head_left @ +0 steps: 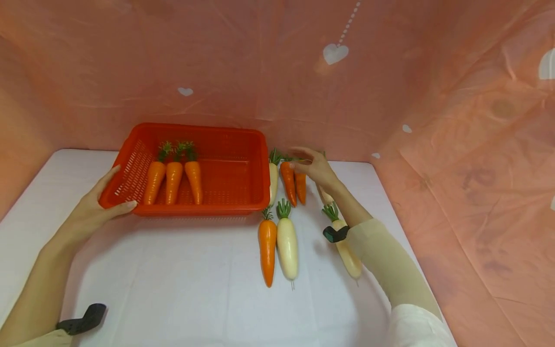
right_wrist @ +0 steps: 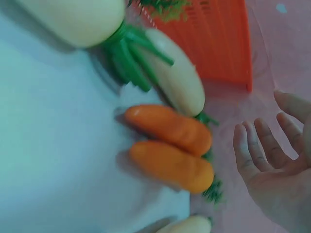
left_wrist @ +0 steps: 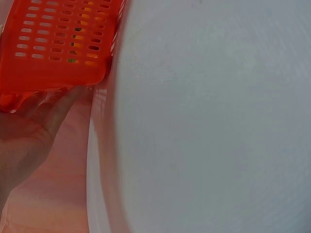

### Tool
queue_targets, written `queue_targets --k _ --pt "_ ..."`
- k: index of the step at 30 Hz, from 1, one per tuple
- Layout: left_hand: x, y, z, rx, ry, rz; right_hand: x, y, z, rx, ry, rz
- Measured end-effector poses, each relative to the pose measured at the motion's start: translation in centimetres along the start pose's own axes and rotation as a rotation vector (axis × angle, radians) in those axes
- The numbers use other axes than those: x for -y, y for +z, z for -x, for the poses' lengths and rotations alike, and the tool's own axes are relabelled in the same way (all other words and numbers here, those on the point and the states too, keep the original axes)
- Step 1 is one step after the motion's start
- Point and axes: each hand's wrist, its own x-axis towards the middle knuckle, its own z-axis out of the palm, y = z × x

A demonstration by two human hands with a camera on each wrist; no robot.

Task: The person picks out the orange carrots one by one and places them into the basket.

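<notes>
My left hand grips the left end of a red plastic basket, its thumb along the front rim. In the left wrist view, fingers reach under the basket's edge. Three orange carrots with green tops lie side by side in the basket's left half. My right hand hovers at the back of the table, above two carrots and just right of the basket. The right wrist view shows that hand with fingers spread and slightly bent, apart from the carrots and holding nothing.
A carrot and a white radish lie in front of the basket's right corner. Another radish lies against its right side. Beneath the right forearm lies a further radish. Pink cloth with hearts stands behind the white table.
</notes>
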Motion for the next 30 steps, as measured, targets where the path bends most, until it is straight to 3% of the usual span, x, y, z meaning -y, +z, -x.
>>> queue_targets --k 6,12,14,23,30 --pt "0.2 -0.2 0.2 -0.004 -0.014 0.015 -2.0 -0.7 0.4 -0.065 0.077 0.083" --pt "0.3 -0.2 0.3 -0.002 -0.030 -0.019 -3.5 -0.7 0.6 -0.122 0.189 0.020" --pt "0.4 -0.2 0.2 0.001 -0.033 -0.024 -3.8 -0.7 0.6 -0.128 0.214 0.045" --pt "0.3 -0.1 0.1 -0.003 -0.027 0.019 -4.1 -0.4 -0.4 -0.087 0.308 0.310" --pt "0.3 -0.2 0.1 -0.003 -0.009 -0.008 -4.0 -0.3 -1.7 -0.019 0.293 0.531"
